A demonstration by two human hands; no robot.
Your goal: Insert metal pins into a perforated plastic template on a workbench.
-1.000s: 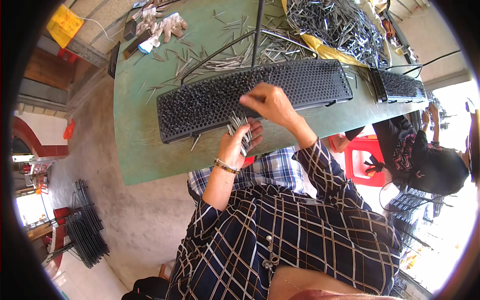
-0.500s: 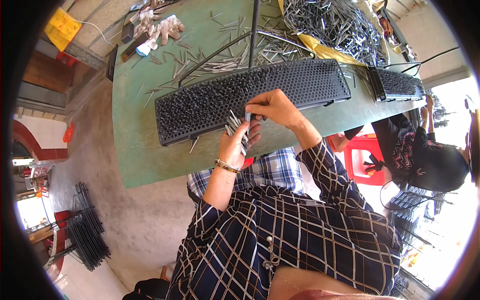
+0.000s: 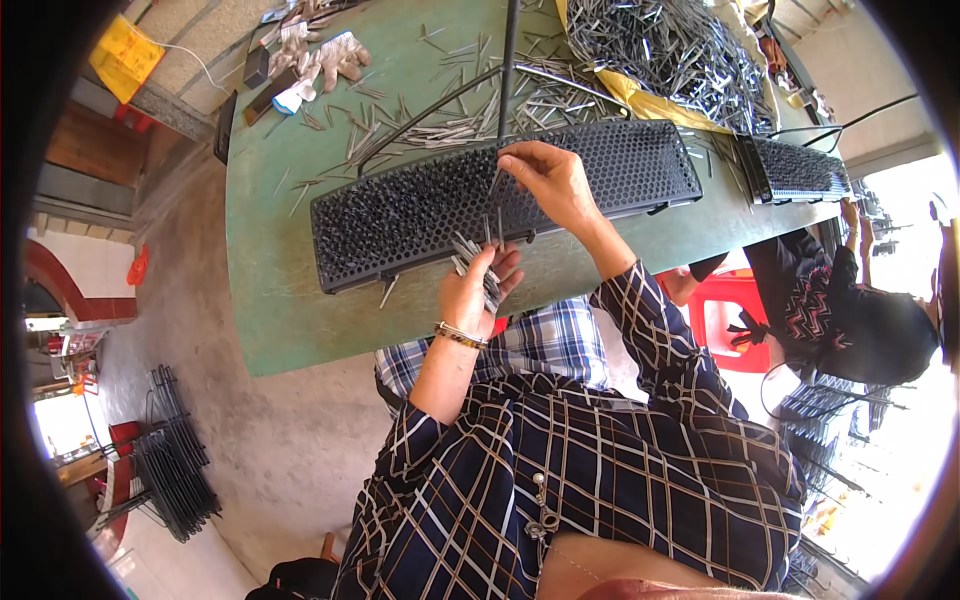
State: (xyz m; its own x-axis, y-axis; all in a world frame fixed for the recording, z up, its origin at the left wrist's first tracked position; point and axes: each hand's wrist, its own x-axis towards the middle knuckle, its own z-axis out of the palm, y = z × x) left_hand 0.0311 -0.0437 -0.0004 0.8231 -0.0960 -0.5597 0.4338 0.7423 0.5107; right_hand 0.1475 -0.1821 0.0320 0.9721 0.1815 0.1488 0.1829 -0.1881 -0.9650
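A long black rack [image 3: 625,170] full of round holes lies across the green table in front of me. Dark pins [image 3: 375,220] crowd the holes of its left part, while bare holes show on the right. My left hand [image 3: 466,300] is held at the rack's near edge, its fingers curled round a bunch of thin grey metal pins [image 3: 476,258]. Over the rack's middle, my right hand [image 3: 560,192] pinches a slim pin [image 3: 496,183] between thumb and finger, its tip close to the holes; whether it sits in one I cannot tell.
Loose pins [image 3: 440,130] lie scattered behind the rack, and a large heap [image 3: 670,60] rests on yellow sheeting. A thin black upright pole [image 3: 509,60] rises there. Work gloves [image 3: 335,62] lie far left. A second rack [image 3: 800,168] stands right, near another person [image 3: 870,330] and a red stool [image 3: 725,310].
My right hand has moved up and away from the left hand, to over the rack's middle, with a pin in its pinch. The left hand has barely moved.
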